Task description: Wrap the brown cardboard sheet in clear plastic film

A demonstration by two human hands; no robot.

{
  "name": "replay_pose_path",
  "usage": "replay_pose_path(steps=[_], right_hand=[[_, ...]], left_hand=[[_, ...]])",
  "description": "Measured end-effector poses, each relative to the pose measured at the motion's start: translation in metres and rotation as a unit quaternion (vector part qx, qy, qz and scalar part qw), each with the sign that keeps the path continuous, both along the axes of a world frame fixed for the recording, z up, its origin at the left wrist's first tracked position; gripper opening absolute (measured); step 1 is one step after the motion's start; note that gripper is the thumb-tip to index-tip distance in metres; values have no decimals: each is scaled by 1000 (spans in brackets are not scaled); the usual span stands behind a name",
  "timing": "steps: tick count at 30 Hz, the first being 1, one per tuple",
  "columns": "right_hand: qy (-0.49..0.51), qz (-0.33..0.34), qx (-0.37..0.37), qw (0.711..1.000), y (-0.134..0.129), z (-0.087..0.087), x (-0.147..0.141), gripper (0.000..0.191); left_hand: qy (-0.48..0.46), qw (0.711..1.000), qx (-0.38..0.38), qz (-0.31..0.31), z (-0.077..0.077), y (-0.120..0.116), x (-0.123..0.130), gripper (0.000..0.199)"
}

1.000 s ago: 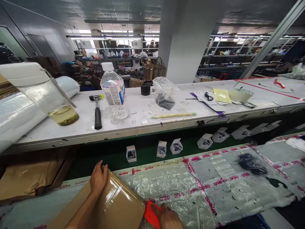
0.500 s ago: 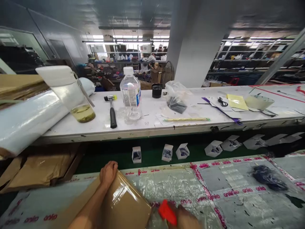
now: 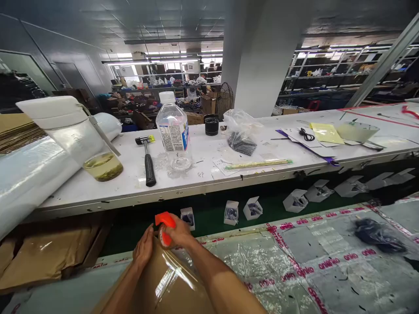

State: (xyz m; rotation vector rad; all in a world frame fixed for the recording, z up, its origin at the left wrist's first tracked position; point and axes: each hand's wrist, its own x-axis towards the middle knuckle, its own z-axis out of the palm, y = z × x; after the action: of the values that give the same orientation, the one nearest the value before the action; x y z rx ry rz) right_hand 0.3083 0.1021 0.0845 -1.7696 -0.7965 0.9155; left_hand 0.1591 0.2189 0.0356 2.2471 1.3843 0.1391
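Before white bench (image 3: 207, 150), carton (image 3: 173, 290) on taped worktop (image 3: 252, 255); pillar (image 3: 262, 78) beyond.

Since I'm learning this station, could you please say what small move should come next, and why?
Perhaps press the orange tape dispenser onto the brown carton: the right hand holds it at the carton's far end, beside the left hand, which rests there.

You read pink "anko" on the film-covered grey bench (image 3: 327, 279) at two o'clock, "84" and "80" on the white table (image 3: 209, 150) at twelve.
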Motion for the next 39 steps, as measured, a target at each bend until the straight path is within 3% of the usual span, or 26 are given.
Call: replay_pose_path(steps=[2, 5, 11, 16, 20, 22, 23, 25, 27, 29, 31, 34, 39], right_hand=[[36, 9, -1, 999, 8, -14, 7, 58], [86, 34, 5, 996, -13, -31, 17, 55], [141, 58, 31, 988, -130, -40, 38, 56], [199, 6, -4, 980, -216, -56, 47, 56], [180, -130, 0, 975, -256, -67, 47, 68], [166, -205, 17, 964, -276, -68, 46, 71], [166, -238, 25, 957, -287, -68, 45, 71], [172, -302, 32, 937, -308, -71, 39, 73], [184, -351, 38, 917, -325, -77, 29, 74], [199, -382, 45, 902, -334, -83, 16, 70], [212, -403, 59, 888, -335, -88, 4, 68], [228, -419, 80, 875, -327, -91, -8, 65], [270, -444, 86, 850, -297, -104, -16, 73]], left_hand=[[8, 1000, -5, 8, -3, -2, 0, 66], [21, 1000, -13, 0, -4, -10, 0, 60], [14, 1000, -2, -11, -2, -18, 0, 52], [-2, 999, 37, -39, 2, -15, 4, 53], [-33, 989, 138, -49, 6, -41, 14, 52], [-87, 967, 209, -116, 6, -77, 16, 47], [-118, 948, 232, -185, 4, -100, 16, 42], [-141, 901, 201, -357, -1, -150, 15, 28], [-85, 874, 150, -455, -8, -196, 15, 24], [-29, 885, 123, -448, -14, -228, 19, 16], [3, 906, 119, -407, -19, -245, 25, 22], [22, 923, 130, -361, -23, -255, 38, 37], [-3, 943, 117, -312, -28, -253, 40, 42]])
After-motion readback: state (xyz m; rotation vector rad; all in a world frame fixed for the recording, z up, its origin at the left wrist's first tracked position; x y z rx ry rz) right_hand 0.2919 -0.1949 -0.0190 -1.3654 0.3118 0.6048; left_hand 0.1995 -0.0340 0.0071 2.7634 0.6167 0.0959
